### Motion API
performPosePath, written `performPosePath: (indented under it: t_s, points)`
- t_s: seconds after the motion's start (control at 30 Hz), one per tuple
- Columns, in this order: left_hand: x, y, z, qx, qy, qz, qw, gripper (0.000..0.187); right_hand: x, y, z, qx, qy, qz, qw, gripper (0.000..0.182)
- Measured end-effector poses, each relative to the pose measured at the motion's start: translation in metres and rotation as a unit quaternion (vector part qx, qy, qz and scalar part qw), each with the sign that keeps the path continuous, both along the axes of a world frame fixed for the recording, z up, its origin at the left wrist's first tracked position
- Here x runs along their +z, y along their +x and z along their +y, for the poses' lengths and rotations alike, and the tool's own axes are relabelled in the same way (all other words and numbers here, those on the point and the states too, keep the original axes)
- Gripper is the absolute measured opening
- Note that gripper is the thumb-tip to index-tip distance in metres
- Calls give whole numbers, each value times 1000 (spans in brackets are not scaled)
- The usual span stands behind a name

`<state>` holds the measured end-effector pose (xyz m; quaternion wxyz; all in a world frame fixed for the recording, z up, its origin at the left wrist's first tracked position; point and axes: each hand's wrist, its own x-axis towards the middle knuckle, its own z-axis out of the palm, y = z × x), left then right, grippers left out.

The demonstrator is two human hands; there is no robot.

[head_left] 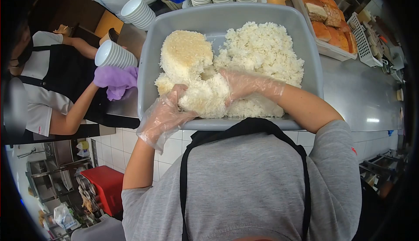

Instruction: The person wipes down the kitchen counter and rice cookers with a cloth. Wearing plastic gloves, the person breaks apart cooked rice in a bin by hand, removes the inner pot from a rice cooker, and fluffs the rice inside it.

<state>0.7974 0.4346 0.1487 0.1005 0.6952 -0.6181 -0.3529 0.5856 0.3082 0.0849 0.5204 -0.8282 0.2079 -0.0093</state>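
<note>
Both gloved hands, left hand [168, 110] and right hand [244, 84], clutch one rice clump [205, 95] in grey tub [218, 20]; big moulded block [185, 53] unbroken, far side loose

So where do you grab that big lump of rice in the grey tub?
Probably low on its two flanks, coming in from the near edge of the tub. The rice lump is wide, domed and crumbly, so pinching the top would likely break it. The left hand and right hand cup it that way, fingers spread.
</note>
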Motion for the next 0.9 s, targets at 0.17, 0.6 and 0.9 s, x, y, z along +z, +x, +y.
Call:
performPosePath:
  t_s: [0.17,0.6,0.9]
  points:
    - [4,17,7,62,-24,88,994,57,-1,8,1,-79,30,-59,995,84]
    - [32,63,-11,-107,-63,-199,972,51,-21,42,2,-14,-32,-43,998,78]
    - [21,64,-33,-160,37,-335,928,55,20,46,-11,85,-210,167,960,75]
